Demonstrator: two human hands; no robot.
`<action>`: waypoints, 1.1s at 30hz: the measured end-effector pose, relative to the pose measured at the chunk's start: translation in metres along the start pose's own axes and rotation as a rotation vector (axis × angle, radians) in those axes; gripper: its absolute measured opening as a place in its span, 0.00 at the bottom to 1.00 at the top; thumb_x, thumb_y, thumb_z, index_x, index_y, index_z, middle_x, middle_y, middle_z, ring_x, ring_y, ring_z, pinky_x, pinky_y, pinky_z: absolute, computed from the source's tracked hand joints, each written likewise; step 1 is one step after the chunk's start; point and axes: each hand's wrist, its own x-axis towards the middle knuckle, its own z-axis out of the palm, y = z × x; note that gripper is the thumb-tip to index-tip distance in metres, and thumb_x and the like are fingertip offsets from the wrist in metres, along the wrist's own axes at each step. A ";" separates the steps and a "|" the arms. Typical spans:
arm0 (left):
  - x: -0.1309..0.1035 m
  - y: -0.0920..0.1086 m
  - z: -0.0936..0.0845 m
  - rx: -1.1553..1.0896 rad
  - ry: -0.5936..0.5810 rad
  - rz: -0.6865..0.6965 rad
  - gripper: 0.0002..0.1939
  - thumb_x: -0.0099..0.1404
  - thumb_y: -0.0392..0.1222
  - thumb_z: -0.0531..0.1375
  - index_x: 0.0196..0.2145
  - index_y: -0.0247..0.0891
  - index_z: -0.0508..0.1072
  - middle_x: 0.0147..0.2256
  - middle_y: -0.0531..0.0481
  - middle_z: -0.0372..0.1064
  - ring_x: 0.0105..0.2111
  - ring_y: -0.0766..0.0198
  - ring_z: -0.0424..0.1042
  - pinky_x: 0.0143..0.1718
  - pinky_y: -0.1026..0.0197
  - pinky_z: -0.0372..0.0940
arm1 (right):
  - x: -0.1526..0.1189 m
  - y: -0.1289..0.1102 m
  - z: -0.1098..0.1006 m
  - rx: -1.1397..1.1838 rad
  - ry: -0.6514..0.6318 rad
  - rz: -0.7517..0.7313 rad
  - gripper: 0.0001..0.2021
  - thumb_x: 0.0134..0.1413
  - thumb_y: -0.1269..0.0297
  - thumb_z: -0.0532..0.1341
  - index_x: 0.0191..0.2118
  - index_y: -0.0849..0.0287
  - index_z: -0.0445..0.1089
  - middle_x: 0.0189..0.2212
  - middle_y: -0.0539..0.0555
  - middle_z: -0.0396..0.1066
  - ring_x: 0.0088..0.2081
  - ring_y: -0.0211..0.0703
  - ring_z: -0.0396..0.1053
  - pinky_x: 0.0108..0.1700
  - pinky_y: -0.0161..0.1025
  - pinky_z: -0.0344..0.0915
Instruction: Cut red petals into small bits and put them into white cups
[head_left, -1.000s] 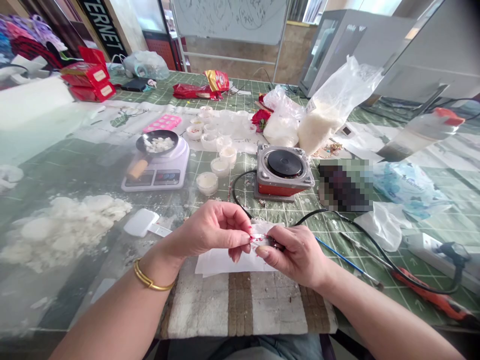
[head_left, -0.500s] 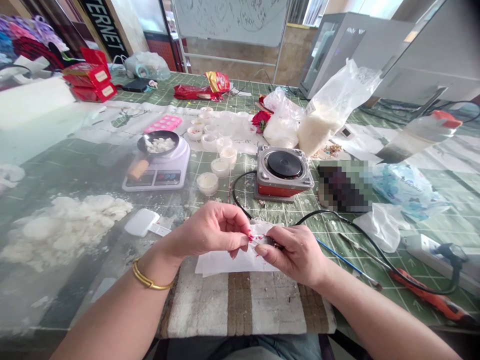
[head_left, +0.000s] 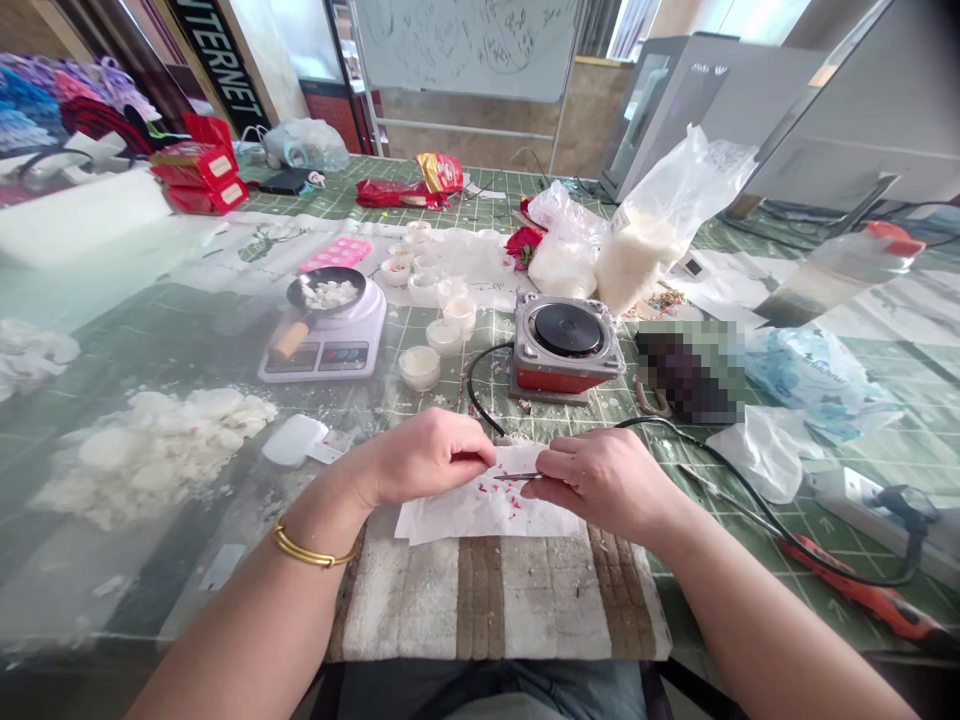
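Observation:
My left hand (head_left: 431, 455) hovers over the left part of a white paper sheet (head_left: 442, 520), its fingertips pinched together. Whatever the pinch may contain is hidden from view. My right hand (head_left: 600, 485) is closed around a slim pointed metal blade (head_left: 517, 477), whose tip points left toward my left hand; the grip covers its handle. Small red scraps (head_left: 514, 505) lie scattered on the paper between and below both hands. Beneath the paper is a brown-and-white striped cloth (head_left: 420, 610) at the table's near edge.
Beyond my hands stands a small hot plate (head_left: 568, 340), its black cable (head_left: 480, 395) curving behind them. Left are a kitchen scale (head_left: 352, 345) bearing a small pan (head_left: 341, 290), white flakes (head_left: 150, 450) and a white scoop (head_left: 292, 440). Several small cups (head_left: 420, 370) stand mid-table.
My left fingers, earlier pinching a red piece against the blade, have drawn slightly up and away from it. My right hand has turned, and more of the blade and scattered red scraps shows.

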 end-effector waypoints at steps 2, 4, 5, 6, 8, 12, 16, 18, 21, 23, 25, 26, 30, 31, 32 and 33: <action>-0.001 0.001 0.000 -0.126 0.034 -0.051 0.06 0.59 0.33 0.58 0.33 0.35 0.76 0.31 0.49 0.73 0.30 0.67 0.70 0.32 0.68 0.62 | -0.001 -0.001 -0.002 0.102 0.042 0.051 0.17 0.56 0.50 0.55 0.25 0.58 0.64 0.19 0.46 0.65 0.21 0.31 0.58 0.24 0.33 0.43; -0.003 0.003 0.000 -0.305 0.081 -0.142 0.05 0.59 0.35 0.60 0.33 0.34 0.75 0.30 0.49 0.73 0.30 0.67 0.71 0.31 0.68 0.64 | -0.002 -0.002 -0.005 0.199 0.112 0.108 0.18 0.53 0.47 0.56 0.28 0.59 0.63 0.16 0.45 0.61 0.18 0.30 0.55 0.23 0.32 0.45; -0.003 0.004 0.001 -0.410 0.106 -0.190 0.05 0.59 0.36 0.61 0.33 0.34 0.75 0.29 0.49 0.73 0.29 0.67 0.71 0.30 0.68 0.64 | -0.003 -0.003 -0.005 0.234 0.150 0.124 0.19 0.52 0.46 0.56 0.29 0.59 0.63 0.15 0.44 0.59 0.17 0.30 0.53 0.22 0.31 0.46; -0.004 0.004 0.002 -0.519 0.132 -0.229 0.05 0.58 0.37 0.61 0.33 0.33 0.74 0.28 0.49 0.73 0.28 0.68 0.71 0.29 0.68 0.65 | -0.003 -0.004 -0.005 0.260 0.182 0.127 0.19 0.51 0.45 0.56 0.29 0.59 0.62 0.15 0.43 0.58 0.16 0.30 0.52 0.22 0.31 0.46; -0.004 0.006 0.004 -0.711 0.174 -0.275 0.07 0.57 0.39 0.63 0.32 0.33 0.73 0.27 0.50 0.72 0.26 0.68 0.70 0.29 0.67 0.66 | -0.003 -0.006 -0.004 0.292 0.224 0.114 0.19 0.52 0.45 0.55 0.29 0.59 0.61 0.14 0.42 0.55 0.15 0.30 0.50 0.21 0.30 0.46; -0.003 0.006 0.006 -0.910 0.214 -0.241 0.07 0.56 0.38 0.64 0.31 0.33 0.71 0.26 0.51 0.69 0.25 0.69 0.69 0.29 0.66 0.65 | -0.002 -0.011 0.004 0.317 0.208 0.096 0.19 0.55 0.45 0.51 0.27 0.58 0.59 0.13 0.43 0.54 0.15 0.31 0.50 0.21 0.31 0.45; -0.002 0.005 0.009 -1.003 0.235 -0.199 0.06 0.55 0.36 0.65 0.30 0.33 0.71 0.29 0.50 0.67 0.29 0.70 0.66 0.31 0.67 0.63 | 0.000 -0.018 0.010 0.346 0.160 0.118 0.21 0.57 0.43 0.47 0.28 0.58 0.58 0.15 0.45 0.56 0.16 0.33 0.51 0.22 0.32 0.45; -0.002 0.004 0.012 -1.043 0.236 -0.197 0.06 0.54 0.35 0.66 0.30 0.33 0.71 0.29 0.50 0.67 0.30 0.69 0.66 0.32 0.67 0.62 | 0.001 -0.021 0.011 0.342 0.154 0.126 0.23 0.58 0.42 0.44 0.28 0.57 0.58 0.16 0.46 0.57 0.17 0.33 0.52 0.22 0.32 0.44; -0.001 0.003 0.017 -1.104 0.222 -0.206 0.07 0.54 0.35 0.66 0.31 0.33 0.72 0.29 0.50 0.67 0.30 0.69 0.66 0.31 0.67 0.62 | 0.001 -0.025 0.013 0.301 0.149 0.122 0.24 0.59 0.43 0.40 0.28 0.57 0.57 0.16 0.46 0.57 0.17 0.34 0.52 0.22 0.33 0.43; -0.001 0.002 0.018 -1.128 0.212 -0.212 0.06 0.54 0.35 0.66 0.31 0.34 0.72 0.29 0.50 0.67 0.30 0.69 0.66 0.32 0.66 0.62 | 0.001 -0.025 0.014 0.278 0.145 0.119 0.24 0.60 0.43 0.38 0.27 0.57 0.56 0.16 0.46 0.57 0.17 0.34 0.51 0.21 0.34 0.42; 0.000 0.002 0.019 -1.136 0.210 -0.220 0.06 0.54 0.35 0.66 0.31 0.34 0.72 0.29 0.50 0.67 0.30 0.68 0.67 0.32 0.66 0.62 | 0.001 -0.025 0.014 0.258 0.148 0.122 0.24 0.61 0.44 0.38 0.26 0.57 0.55 0.16 0.46 0.56 0.16 0.33 0.51 0.21 0.34 0.41; 0.000 0.002 0.019 -1.137 0.211 -0.226 0.06 0.54 0.35 0.66 0.30 0.34 0.72 0.28 0.50 0.67 0.30 0.68 0.67 0.32 0.66 0.62 | 0.001 -0.025 0.014 0.247 0.151 0.122 0.24 0.61 0.44 0.38 0.26 0.57 0.55 0.16 0.46 0.56 0.16 0.33 0.50 0.21 0.34 0.41; 0.000 0.004 0.018 -1.134 0.216 -0.238 0.07 0.53 0.35 0.66 0.30 0.33 0.73 0.28 0.50 0.68 0.29 0.68 0.66 0.31 0.65 0.62 | 0.001 -0.025 0.014 0.205 0.158 0.126 0.24 0.62 0.46 0.39 0.26 0.57 0.56 0.15 0.46 0.55 0.16 0.33 0.50 0.22 0.34 0.40; 0.000 0.004 0.017 -1.134 0.216 -0.237 0.06 0.53 0.35 0.66 0.30 0.33 0.73 0.28 0.50 0.68 0.29 0.68 0.67 0.31 0.65 0.62 | 0.001 -0.025 0.015 0.197 0.160 0.126 0.23 0.62 0.46 0.39 0.26 0.57 0.56 0.15 0.46 0.55 0.16 0.33 0.50 0.22 0.34 0.40; 0.000 0.004 0.017 -1.133 0.215 -0.235 0.06 0.53 0.35 0.66 0.30 0.33 0.73 0.28 0.50 0.68 0.29 0.68 0.67 0.31 0.65 0.62 | 0.001 -0.025 0.015 0.190 0.166 0.126 0.23 0.62 0.47 0.39 0.26 0.57 0.56 0.15 0.46 0.55 0.16 0.33 0.50 0.22 0.34 0.39; 0.000 0.004 0.017 -1.134 0.214 -0.236 0.06 0.53 0.35 0.66 0.29 0.33 0.73 0.28 0.50 0.68 0.29 0.68 0.67 0.31 0.65 0.62 | 0.001 -0.025 0.016 0.185 0.171 0.123 0.23 0.62 0.47 0.39 0.26 0.58 0.56 0.15 0.46 0.55 0.16 0.33 0.50 0.22 0.34 0.39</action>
